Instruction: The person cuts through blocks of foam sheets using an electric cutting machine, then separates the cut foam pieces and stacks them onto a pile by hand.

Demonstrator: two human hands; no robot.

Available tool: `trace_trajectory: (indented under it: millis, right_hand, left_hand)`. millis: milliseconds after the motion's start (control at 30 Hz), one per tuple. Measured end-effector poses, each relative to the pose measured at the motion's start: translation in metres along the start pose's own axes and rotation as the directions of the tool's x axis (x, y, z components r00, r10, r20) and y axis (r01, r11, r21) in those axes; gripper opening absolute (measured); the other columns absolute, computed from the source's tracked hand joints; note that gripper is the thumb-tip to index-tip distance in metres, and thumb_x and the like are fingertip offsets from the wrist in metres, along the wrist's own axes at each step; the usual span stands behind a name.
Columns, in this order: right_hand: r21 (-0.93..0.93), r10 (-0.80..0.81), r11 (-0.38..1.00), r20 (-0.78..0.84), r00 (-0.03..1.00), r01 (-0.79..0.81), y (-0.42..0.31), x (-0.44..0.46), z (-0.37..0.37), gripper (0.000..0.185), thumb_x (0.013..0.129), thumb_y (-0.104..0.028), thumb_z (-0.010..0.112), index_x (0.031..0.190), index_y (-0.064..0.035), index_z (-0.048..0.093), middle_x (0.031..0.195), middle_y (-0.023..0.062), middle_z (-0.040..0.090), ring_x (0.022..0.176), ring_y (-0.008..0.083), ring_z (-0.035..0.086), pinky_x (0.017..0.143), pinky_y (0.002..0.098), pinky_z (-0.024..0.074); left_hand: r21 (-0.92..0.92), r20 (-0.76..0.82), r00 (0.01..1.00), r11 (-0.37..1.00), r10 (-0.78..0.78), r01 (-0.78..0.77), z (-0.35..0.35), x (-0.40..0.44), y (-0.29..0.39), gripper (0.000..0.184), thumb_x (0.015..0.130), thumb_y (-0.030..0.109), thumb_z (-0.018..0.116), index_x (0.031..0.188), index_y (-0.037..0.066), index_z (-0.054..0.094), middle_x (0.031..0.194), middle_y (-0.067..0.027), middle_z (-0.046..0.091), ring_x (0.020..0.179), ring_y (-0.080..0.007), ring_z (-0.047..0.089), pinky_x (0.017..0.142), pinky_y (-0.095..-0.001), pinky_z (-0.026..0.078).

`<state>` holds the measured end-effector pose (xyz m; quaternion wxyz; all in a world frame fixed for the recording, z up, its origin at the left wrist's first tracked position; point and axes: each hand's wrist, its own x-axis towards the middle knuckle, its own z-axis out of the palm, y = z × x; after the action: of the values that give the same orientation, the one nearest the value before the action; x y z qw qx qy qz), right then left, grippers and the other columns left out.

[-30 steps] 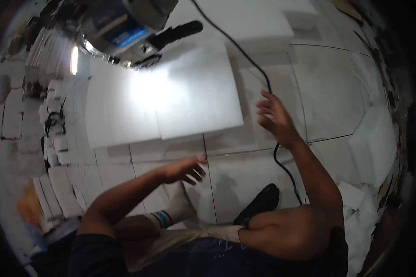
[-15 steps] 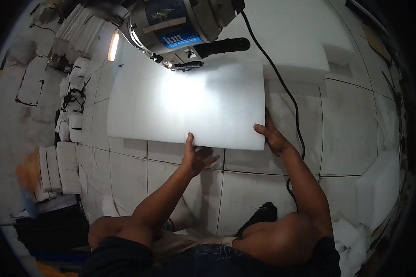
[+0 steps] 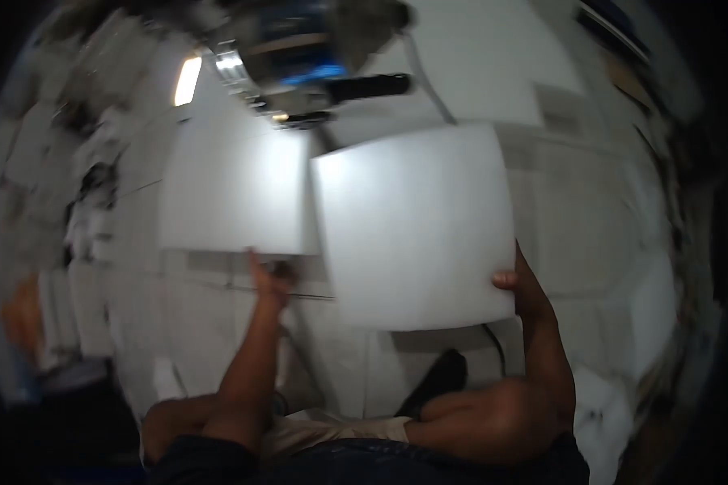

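A white foam block [image 3: 218, 194] lies under the cutting machine [image 3: 299, 48], whose lamp lights its right side. My left hand [image 3: 272, 279] is at that block's front edge, thumb up against the edge and fingers apart below it, somewhat blurred. To the right, a separate white foam sheet [image 3: 416, 234] is raised and tilted. My right hand [image 3: 526, 283] grips its right edge near the front corner, thumb on top and fingers hidden underneath. A dark gap runs between the two foam pieces. The machine's blade is hard to make out.
Large white foam blocks [image 3: 493, 56] stand behind on the right. The machine's black cable [image 3: 496, 349] runs beneath the held sheet. White foam scraps [image 3: 598, 412] lie at right, white stacks [image 3: 77, 311] at left. A lit lamp [image 3: 188, 81] hangs beside the machine.
The single foam piece now shows as two parts. My right hand has brought the right part toward me and rightward, lifted. My left hand has shifted left along the front edge.
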<state>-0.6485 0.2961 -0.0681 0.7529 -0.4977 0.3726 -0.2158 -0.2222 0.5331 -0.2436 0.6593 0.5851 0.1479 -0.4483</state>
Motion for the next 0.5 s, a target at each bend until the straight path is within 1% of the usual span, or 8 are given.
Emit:
trace_trajectory:
  millis: [67, 100, 167, 233, 333, 400, 467, 500]
  right_hand:
    - [-0.138, -0.013, 0.99, -0.148, 0.989, -0.008, -0.031, -0.033, -0.016, 0.125, 0.045, -0.035, 0.073, 0.152, -0.007, 0.017, 0.151, 0.0137, 0.031, 0.139, 0.0289, 0.028, 0.113, 0.0389, 0.0237]
    - [-0.158, -0.047, 0.987, -0.2, 0.979, 0.015, -0.038, -0.047, -0.03, 0.116, 0.047, -0.035, 0.072, 0.148, -0.0066, 0.021, 0.147, 0.0139, 0.034, 0.136, 0.0293, 0.031, 0.111, 0.0397, 0.0264]
    - [-0.089, -0.164, 0.986, -0.334, 0.928, 0.142, -0.043, -0.087, -0.068, 0.1, 0.053, -0.034, 0.07, 0.14, -0.0058, 0.029, 0.139, 0.0143, 0.04, 0.129, 0.0302, 0.037, 0.107, 0.0414, 0.0317]
    - [-0.022, -0.29, 0.947, -0.494, 0.82, 0.322, -0.041, -0.133, -0.111, 0.085, 0.059, -0.034, 0.068, 0.132, -0.0051, 0.038, 0.132, 0.0147, 0.045, 0.122, 0.031, 0.043, 0.102, 0.0431, 0.037]
    - [-0.036, -0.465, 0.789, -0.687, 0.558, 0.613, -0.045, -0.208, -0.175, 0.063, 0.067, -0.033, 0.065, 0.121, -0.0039, 0.05, 0.12, 0.0154, 0.054, 0.112, 0.0322, 0.052, 0.096, 0.0456, 0.045]
    - [-0.102, -0.494, 0.692, -0.789, 0.366, 0.714, -0.061, -0.264, -0.214, 0.05, 0.073, -0.033, 0.063, 0.113, -0.0032, 0.059, 0.113, 0.0158, 0.06, 0.105, 0.0331, 0.058, 0.092, 0.0473, 0.0504]
    - [-0.189, -0.344, 0.699, -0.934, 0.093, 0.69, -0.08, -0.311, -0.237, 0.07, 0.073, -0.036, 0.065, 0.133, -0.0044, 0.047, 0.125, 0.0155, 0.056, 0.114, 0.0352, 0.054, 0.095, 0.0516, 0.0476]
    - [-0.199, -0.312, 0.703, -0.949, 0.045, 0.683, -0.087, -0.333, -0.248, 0.069, 0.073, -0.038, 0.065, 0.133, -0.0062, 0.048, 0.127, 0.0144, 0.055, 0.115, 0.0352, 0.054, 0.095, 0.0532, 0.0469]
  left_hand:
    - [-0.13, -0.047, 0.996, 0.988, 0.074, -0.079, 0.012, 0.004, 0.018, 0.113, 0.073, 0.072, 0.06, 0.149, 0.004, 0.011, 0.152, -0.0223, 0.018, 0.136, -0.0385, 0.027, 0.111, -0.0589, 0.023]
    - [-0.206, -0.09, 0.993, 0.974, 0.081, -0.099, 0.027, -0.003, 0.024, 0.11, 0.073, 0.069, 0.063, 0.148, 0.006, 0.014, 0.152, -0.0212, 0.018, 0.136, -0.0385, 0.028, 0.11, -0.0588, 0.025]
    - [-0.302, -0.174, 0.981, 0.944, 0.085, -0.135, 0.054, -0.022, 0.031, 0.103, 0.073, 0.063, 0.069, 0.148, 0.01, 0.02, 0.151, -0.0192, 0.019, 0.134, -0.0384, 0.029, 0.109, -0.0586, 0.028]
    - [-0.319, -0.153, 0.986, 0.941, 0.064, -0.111, 0.054, -0.016, 0.036, 0.101, 0.073, 0.061, 0.07, 0.147, 0.012, 0.022, 0.15, -0.0175, 0.018, 0.133, -0.0378, 0.03, 0.108, -0.0577, 0.031]
    - [-0.332, -0.094, 0.995, 0.941, 0.035, -0.064, 0.033, 0.009, 0.038, 0.102, 0.073, 0.063, 0.07, 0.147, 0.012, 0.021, 0.147, -0.0168, 0.021, 0.129, -0.0363, 0.033, 0.107, -0.0548, 0.034]
    - [-0.347, -0.091, 0.995, 0.936, 0.03, -0.06, 0.037, 0.008, 0.038, 0.102, 0.072, 0.063, 0.07, 0.147, 0.012, 0.022, 0.144, -0.0167, 0.025, 0.126, -0.0354, 0.036, 0.105, -0.0528, 0.036]
    - [-0.42, -0.215, 0.972, 0.907, -0.094, -0.005, 0.05, 0.0, 0.042, 0.099, 0.072, 0.064, 0.071, 0.144, 0.012, 0.028, 0.138, -0.0161, 0.033, 0.118, -0.033, 0.041, 0.101, -0.0491, 0.039]
    - [-0.42, -0.217, 0.971, 0.907, -0.104, 0.003, 0.045, 0.006, 0.04, 0.099, 0.072, 0.064, 0.071, 0.144, 0.012, 0.028, 0.138, -0.0161, 0.033, 0.118, -0.033, 0.041, 0.101, -0.0491, 0.039]
